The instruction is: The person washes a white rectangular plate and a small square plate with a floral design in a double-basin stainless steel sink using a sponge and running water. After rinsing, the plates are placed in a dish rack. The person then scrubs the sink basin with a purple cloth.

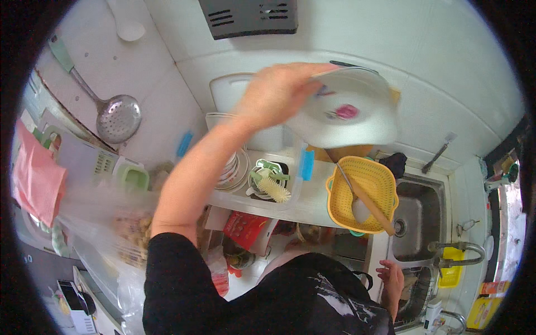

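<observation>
My left hand (282, 94) reaches up and across the counter, shut on the rim of a white dish (360, 130) with a pink flower motif, held raised against the tiled wall. Below it stands a clear plastic bin (251, 202) with blue clips, holding stacked bowls (228, 171) and a pale bristle brush (274, 189). A yellow plastic colander basket (339, 205) sits beside the sink with a wooden stick (372, 207) and a metal-handled utensil in it. My right hand (390, 276) hangs low by the sink edge, fingers apart, holding nothing.
A steel double sink (418, 209) with a faucet (465, 249) is at the right. A skimmer (119, 119) hangs on the left wall near a pink cloth (39, 176). Clear plastic bags (100, 251) lie at the left. A grey slotted holder (253, 19) is on the wall above.
</observation>
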`<state>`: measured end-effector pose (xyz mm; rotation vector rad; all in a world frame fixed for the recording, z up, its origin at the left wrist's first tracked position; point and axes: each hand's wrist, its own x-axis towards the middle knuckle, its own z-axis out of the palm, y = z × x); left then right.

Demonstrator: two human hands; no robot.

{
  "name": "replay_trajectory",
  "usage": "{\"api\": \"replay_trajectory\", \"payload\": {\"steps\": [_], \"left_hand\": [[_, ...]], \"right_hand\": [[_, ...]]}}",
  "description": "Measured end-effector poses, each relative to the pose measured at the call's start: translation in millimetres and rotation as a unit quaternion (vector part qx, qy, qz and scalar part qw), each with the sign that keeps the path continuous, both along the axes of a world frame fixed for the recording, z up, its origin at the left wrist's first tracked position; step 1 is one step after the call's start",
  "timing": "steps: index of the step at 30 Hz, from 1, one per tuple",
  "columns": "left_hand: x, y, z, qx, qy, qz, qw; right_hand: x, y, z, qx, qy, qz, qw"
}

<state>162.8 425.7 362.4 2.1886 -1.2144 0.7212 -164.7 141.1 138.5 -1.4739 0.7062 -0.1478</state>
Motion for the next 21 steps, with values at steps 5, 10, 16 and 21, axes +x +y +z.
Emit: {"api": "replay_trajectory", "payload": {"steps": [5, 10, 16, 21], "left_hand": [[32, 43, -18, 0.142, -0.029, 0.097, 0.985], [67, 55, -59, 0.229, 0.028, 0.112, 0.967], [92, 67, -77, 0.216, 0.048, 0.112, 0.969], [93, 71, -84, 0.280, 0.062, 0.135, 0.949]], "right_hand": [[38, 24, 12, 0.006, -0.009, 0.053, 0.999], [51, 28, 6, 0.001, 0.007, 0.058, 0.998], [44, 27, 2, 0.018, 0.013, 0.028, 0.999], [38, 30, 0, 0.025, 0.014, 0.009, 1.000]]}}
